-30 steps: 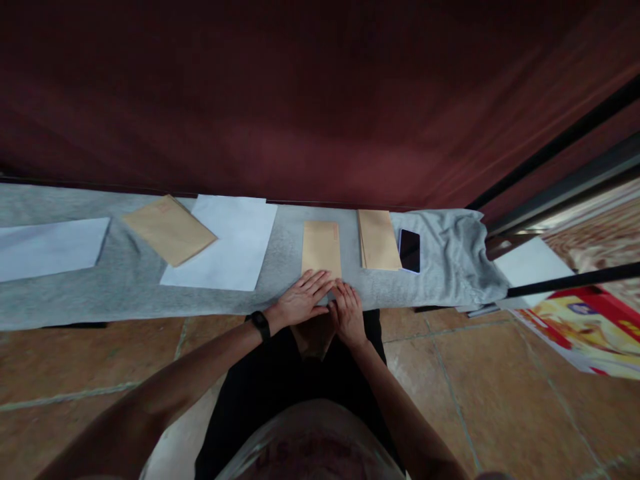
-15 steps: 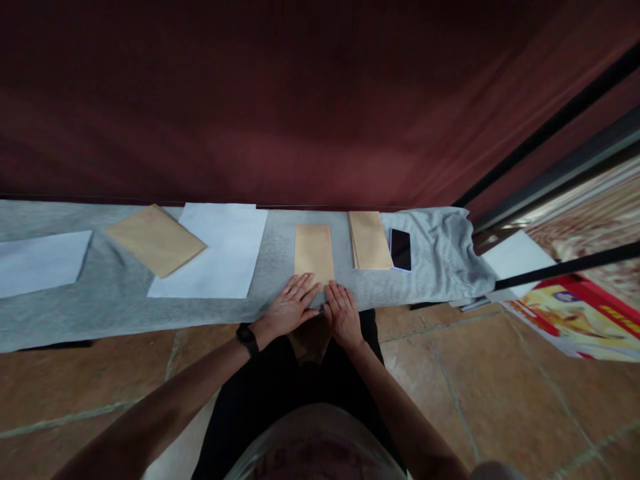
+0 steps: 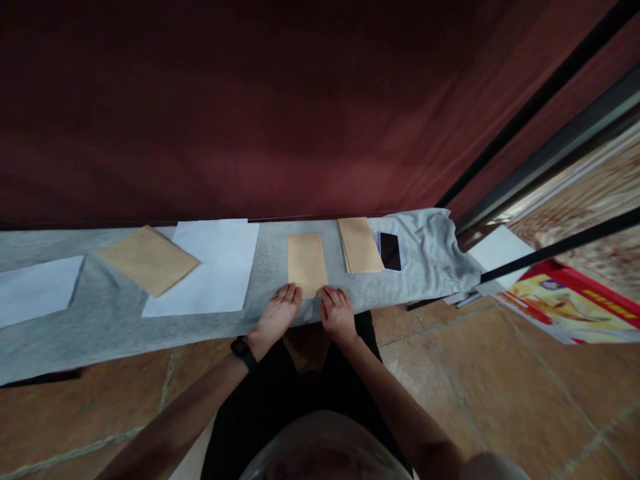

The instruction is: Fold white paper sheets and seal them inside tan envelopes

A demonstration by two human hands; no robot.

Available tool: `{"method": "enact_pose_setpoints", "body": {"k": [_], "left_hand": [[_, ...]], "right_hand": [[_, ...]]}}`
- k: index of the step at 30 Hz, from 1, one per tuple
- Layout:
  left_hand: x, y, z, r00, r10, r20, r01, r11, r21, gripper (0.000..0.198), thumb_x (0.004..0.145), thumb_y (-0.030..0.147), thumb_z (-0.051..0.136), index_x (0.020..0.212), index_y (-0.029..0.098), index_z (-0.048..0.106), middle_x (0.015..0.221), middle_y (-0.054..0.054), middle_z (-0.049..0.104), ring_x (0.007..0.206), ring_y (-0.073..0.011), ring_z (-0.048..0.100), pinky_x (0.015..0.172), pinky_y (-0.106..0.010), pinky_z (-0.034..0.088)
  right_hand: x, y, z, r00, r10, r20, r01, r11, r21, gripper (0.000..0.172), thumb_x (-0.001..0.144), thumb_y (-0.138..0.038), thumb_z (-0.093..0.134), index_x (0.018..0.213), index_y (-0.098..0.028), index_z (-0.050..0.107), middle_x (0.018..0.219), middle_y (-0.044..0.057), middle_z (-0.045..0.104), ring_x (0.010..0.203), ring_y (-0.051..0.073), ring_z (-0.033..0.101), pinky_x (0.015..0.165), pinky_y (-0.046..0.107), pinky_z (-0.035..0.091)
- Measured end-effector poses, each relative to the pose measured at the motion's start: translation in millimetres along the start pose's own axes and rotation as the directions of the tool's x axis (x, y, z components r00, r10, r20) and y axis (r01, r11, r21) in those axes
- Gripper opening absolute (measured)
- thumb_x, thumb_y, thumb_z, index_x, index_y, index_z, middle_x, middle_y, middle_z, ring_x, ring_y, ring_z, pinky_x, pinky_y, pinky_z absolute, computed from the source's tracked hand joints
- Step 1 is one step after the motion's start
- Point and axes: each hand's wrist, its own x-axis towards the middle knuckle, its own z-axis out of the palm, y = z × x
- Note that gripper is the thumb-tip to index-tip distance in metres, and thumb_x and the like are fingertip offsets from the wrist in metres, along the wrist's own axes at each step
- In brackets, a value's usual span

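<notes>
A brown envelope [image 3: 307, 260] lies upright in front of me on the grey cloth [image 3: 270, 267]. At its near left corner is my left hand [image 3: 281, 308], fingers curled together, pinching that edge. My right hand [image 3: 338, 313] is at the near right corner, its fingers closed on the envelope's edge. To the right lies a small stack of brown envelopes [image 3: 361, 245], with a dark phone [image 3: 390, 251] beside it. On the left, more brown envelopes [image 3: 150, 259] rest partly on white paper sheets [image 3: 225, 267].
Another white sheet [image 3: 40, 288] lies at the far left. A dark red curtain [image 3: 250, 133] hangs behind the cloth-covered surface. Black poles and a red and yellow box [image 3: 575, 300] are at the right.
My hands have moved apart slightly, and their fingers have gone from lying flat to closing at the envelope's near corners. The whole view has shifted a little.
</notes>
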Motion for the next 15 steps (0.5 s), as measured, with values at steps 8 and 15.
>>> {"method": "enact_pose_setpoints", "body": {"k": [8,15], "left_hand": [[18.3,14.5,-22.0,0.997,0.038,0.072,-0.05,0.984,0.171,0.046,0.087,-0.006,0.038,0.125,0.001,0.062,0.119,-0.026,0.068,0.111,-0.029,0.066,0.087,-0.039,0.055],[29.9,32.1,-36.3,0.997,-0.031,0.073,0.026,0.997,0.075,0.039,0.087,-0.005,0.042,0.114,0.003,0.069,0.11,-0.023,0.07,0.106,-0.0303,0.065,0.088,-0.042,0.053]], "right_hand": [[9.5,-0.4,3.2,0.989,0.147,-0.005,-0.147,0.989,0.006,0.045,0.096,-0.018,0.052,0.14,-0.011,0.058,0.141,0.017,0.06,0.127,0.028,0.055,0.11,0.042,0.043],[25.8,0.3,2.7,0.959,0.284,0.006,-0.281,0.943,0.18,0.034,0.094,-0.019,0.055,0.126,-0.017,0.067,0.134,0.015,0.065,0.125,0.028,0.058,0.108,0.044,0.045]]}}
